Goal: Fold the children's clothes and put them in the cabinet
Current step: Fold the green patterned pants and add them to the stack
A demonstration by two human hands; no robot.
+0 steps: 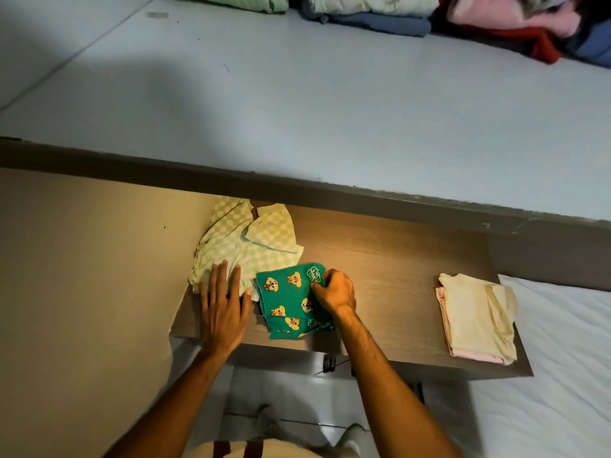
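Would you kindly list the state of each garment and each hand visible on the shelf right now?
Green cartoon-print garment: partly folded, lying on the wooden shelf, gripped at its right edge.
Green checked garment: unfolded and rumpled, at the back left of the shelf.
Cream and pink pile: folded, stacked at the shelf's right end.
Left hand: open, flat, fingers spread over the checked garment's edge.
Right hand: closed on the cartoon-print garment.

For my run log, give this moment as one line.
left hand: flat on checked top | right hand: gripping green shorts | folded pile: shelf right
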